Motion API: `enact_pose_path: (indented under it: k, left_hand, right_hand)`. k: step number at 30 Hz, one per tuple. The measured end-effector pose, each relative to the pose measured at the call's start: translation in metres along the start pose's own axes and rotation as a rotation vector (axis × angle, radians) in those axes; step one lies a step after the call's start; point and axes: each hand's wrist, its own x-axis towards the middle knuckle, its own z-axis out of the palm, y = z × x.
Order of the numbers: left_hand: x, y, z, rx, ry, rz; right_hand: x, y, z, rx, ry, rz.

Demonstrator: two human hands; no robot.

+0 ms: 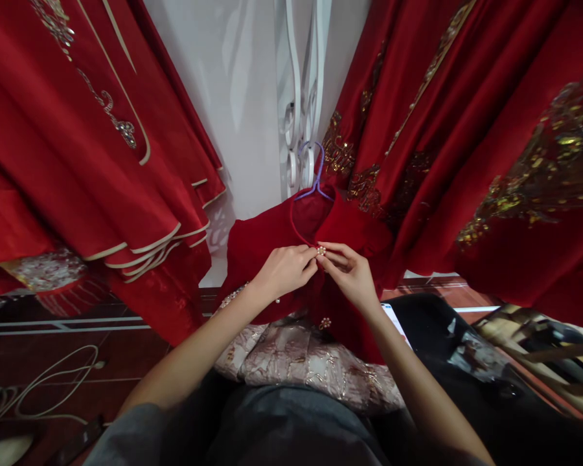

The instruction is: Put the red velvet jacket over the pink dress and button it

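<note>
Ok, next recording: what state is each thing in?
Red top: on the purple hanger, closure unclear
Upper flower ornament: at the right hand's fingers
Left hand: fingers pinched beside that ornament
Lower flower ornament: untouched
White-edged red garments: hanging
Gold-decorated red garments: hanging
Brocade fabric: folded
Phone: screen lit, partly hidden
White cable: loosely looped

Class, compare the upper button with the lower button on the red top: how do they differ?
The upper button is at the fingertips of the left hand and right hand; the lower button is untouched. The upper button is near the neckline, the lower button further down. Both look flower-shaped.
</note>
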Motion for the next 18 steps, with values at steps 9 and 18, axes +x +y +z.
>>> enact_pose_path:
  k: [9,18]
  left_hand:
    - [-0.011,0.006,0.027,-0.361,0.165,-0.278]
    - [-0.021,0.016,0.036,-0.989,-0.075,-0.253]
  right_hand:
    - [0.003,0.008,-0.007,-0.119,-0.095,-0.09]
    - [0.007,-0.004,-0.027,-0.001,-0.154,0.113]
